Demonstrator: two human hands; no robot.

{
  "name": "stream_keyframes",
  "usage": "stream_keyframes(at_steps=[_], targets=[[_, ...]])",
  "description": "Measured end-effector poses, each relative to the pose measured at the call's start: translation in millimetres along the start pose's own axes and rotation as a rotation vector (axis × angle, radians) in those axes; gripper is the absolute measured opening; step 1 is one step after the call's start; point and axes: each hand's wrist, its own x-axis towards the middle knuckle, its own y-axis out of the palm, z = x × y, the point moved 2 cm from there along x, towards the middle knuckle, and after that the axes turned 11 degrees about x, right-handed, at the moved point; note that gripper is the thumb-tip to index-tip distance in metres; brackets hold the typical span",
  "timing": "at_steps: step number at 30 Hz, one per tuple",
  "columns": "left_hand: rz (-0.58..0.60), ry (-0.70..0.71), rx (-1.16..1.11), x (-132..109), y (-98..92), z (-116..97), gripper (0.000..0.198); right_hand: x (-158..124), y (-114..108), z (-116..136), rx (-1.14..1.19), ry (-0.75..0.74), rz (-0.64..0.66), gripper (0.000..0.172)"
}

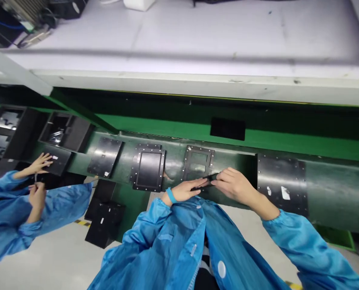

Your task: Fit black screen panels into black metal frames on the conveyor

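pinching a thin black strip (204, 181) between left hand (184, 190) and right hand (236, 186), fingers closed on its ends, holding it level over the belt (333, 189) near the frame (197, 163).

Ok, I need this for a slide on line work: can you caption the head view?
Both hands, left hand and right hand, hold a thin black strip beside a black frame on the green conveyor.

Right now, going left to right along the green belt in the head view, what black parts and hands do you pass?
Co-worker's hand → flat black plate → framed black panel → left hand → right hand, both gripping a thin black strip → large black plate.
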Motion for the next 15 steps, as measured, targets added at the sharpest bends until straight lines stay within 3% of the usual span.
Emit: stream_keyframes(at_steps=[2, 4, 7, 8, 10, 12, 14, 15], targets=[[0.032, -0.034, -0.215, 12.7, 20.4, 6.9, 0.073, -18.9, 11.0, -15.0, 0.035, 0.12, -0.086, 0.018], [0.019, -0.096, -0.432, 23.7, 37.2, 16.3, 0.083, -38.2, 23.1, -34.7, 0.062, 0.31, -0.233, 0.036], [-0.11, -0.219, -0.657, 31.6, 49.5, 31.6, 0.09, -76.6, 45.6, -59.8, 0.151, 0.734, -0.609, 0.085], [-0.175, -0.269, -0.701, 31.1, 50.2, 36.6, 0.087, -91.4, 56.1, -64.0, 0.234, 0.902, -0.758, 0.093], [-0.28, -0.373, -0.793, 26.3, 49.7, 46.3, 0.076, -115.4, 85.8, -64.6, 0.588, 1.212, -0.939, 0.089], [-0.328, -0.455, -0.919, 20.0, 49.3, 55.4, 0.066, -122.4, 122.8, -55.9, 1.138, 1.358, -0.86, 0.075], [-0.329, -0.509, -1.043, 15.4, 50.4, 64.0, 0.058, -112.4, 154.2, -44.9, 1.573, 1.31, -0.69, 0.062], [-0.328, -0.522, -1.084, 14.2, 51.1, 68.1, 0.055, -104.2, 165.2, -42.5, 1.681, 1.272, -0.666, 0.055]])
